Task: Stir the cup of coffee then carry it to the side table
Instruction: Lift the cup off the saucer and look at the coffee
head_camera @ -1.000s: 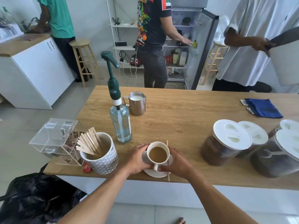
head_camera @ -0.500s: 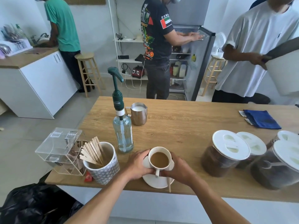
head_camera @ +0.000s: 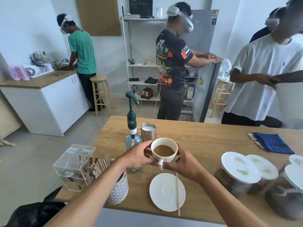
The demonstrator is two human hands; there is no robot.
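Note:
A white cup of milky coffee [head_camera: 164,151] is in the air above the wooden table [head_camera: 205,141], its handle pointing toward me. My left hand [head_camera: 137,157] grips its left side and my right hand [head_camera: 184,163] grips its right side. Below the cup, the white saucer [head_camera: 167,192] lies bare on the table near the front edge. A wooden stir stick [head_camera: 177,194] lies across the saucer's right rim.
On the table stand a syrup pump bottle [head_camera: 132,128], a steel milk jug [head_camera: 148,131], a patterned cup of wooden sticks [head_camera: 118,189], an acrylic box [head_camera: 74,164], lidded jars [head_camera: 241,172] and a blue cloth [head_camera: 273,142]. Three people [head_camera: 173,63] stand beyond the table.
Both hands have lifted the cup off the saucer, which stays on the table with the stick. The camera has tilted up, showing more of the room.

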